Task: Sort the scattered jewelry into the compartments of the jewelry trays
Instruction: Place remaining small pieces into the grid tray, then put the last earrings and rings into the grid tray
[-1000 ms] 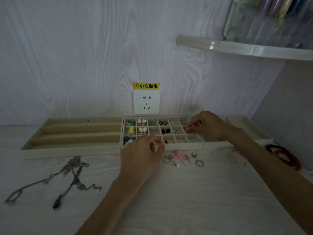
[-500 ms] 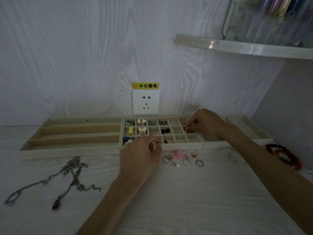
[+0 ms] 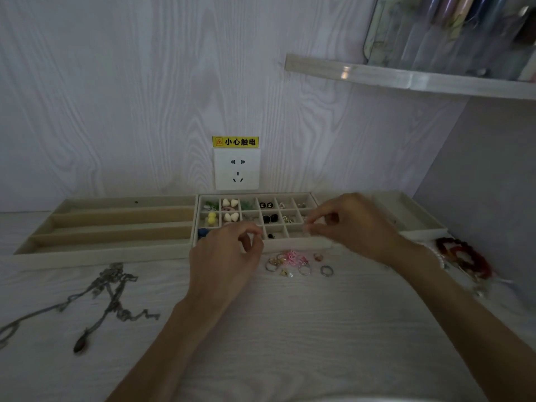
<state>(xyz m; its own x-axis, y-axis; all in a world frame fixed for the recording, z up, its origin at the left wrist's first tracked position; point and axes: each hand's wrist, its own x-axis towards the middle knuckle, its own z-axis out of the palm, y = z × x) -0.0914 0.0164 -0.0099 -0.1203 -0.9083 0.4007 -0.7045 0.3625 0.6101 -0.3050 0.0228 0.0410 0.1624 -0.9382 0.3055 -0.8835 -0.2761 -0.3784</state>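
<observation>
Jewelry trays (image 3: 110, 252) lying lengthwise along wall, hands (image 3: 290, 236) above compartments

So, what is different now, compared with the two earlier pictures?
The right hand has drawn back toward the front edge of the grid tray, its thumb and forefinger pinched, on what I cannot tell. The left hand stayed by the tray's front edge, fingertips close together. The loose rings, the chain necklaces and the red bracelet lie as before.

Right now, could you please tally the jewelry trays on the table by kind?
Long-slot tray: 1
Small-grid tray: 1
Partly hidden tray at the right: 1
Total: 3
</observation>
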